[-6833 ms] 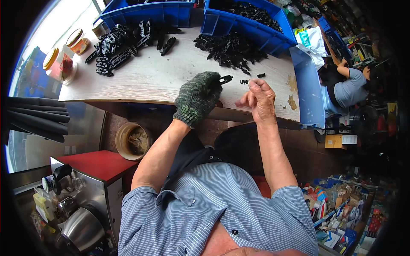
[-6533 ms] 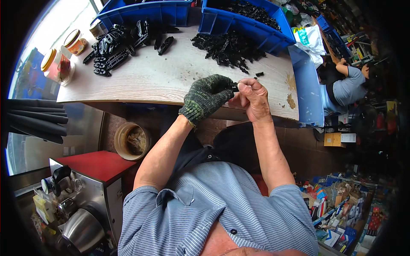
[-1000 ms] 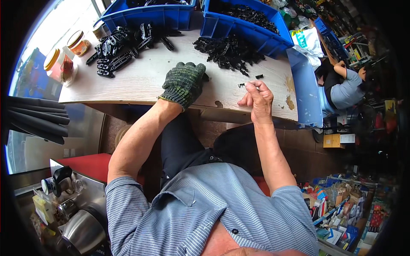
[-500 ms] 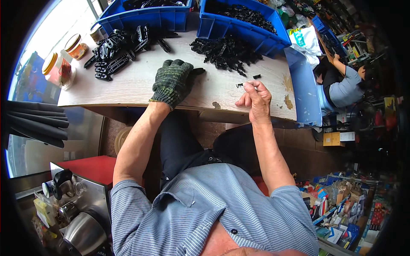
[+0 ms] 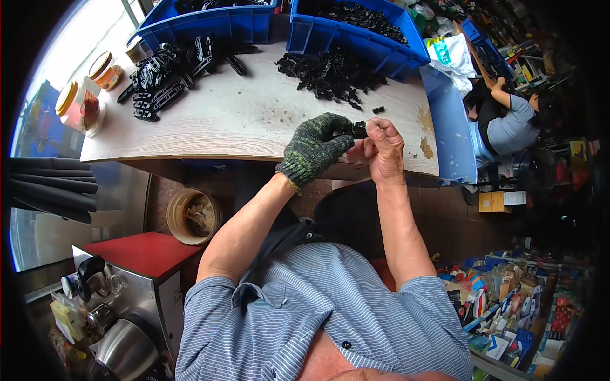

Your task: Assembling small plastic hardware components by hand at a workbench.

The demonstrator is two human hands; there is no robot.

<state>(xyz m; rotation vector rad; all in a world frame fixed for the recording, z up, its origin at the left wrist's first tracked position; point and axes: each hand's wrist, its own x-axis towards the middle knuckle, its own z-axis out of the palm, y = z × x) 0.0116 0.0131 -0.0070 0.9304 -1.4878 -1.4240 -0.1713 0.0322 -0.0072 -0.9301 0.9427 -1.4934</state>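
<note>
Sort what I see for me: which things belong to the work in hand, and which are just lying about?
Likely part of the work:
black piece between gloved left hand and bare right hand
pile of small black parts
heap of longer black pieces

Probably just lying about:
lidded jars
white bag
bucket

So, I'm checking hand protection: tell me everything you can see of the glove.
The glove is mottled dark green and black, knitted-looking, with a yellowish edge at its cuff. It covers the left hand, overlapping the front edge of the table in view, curled around a black part that meets the bare right hand.
</note>
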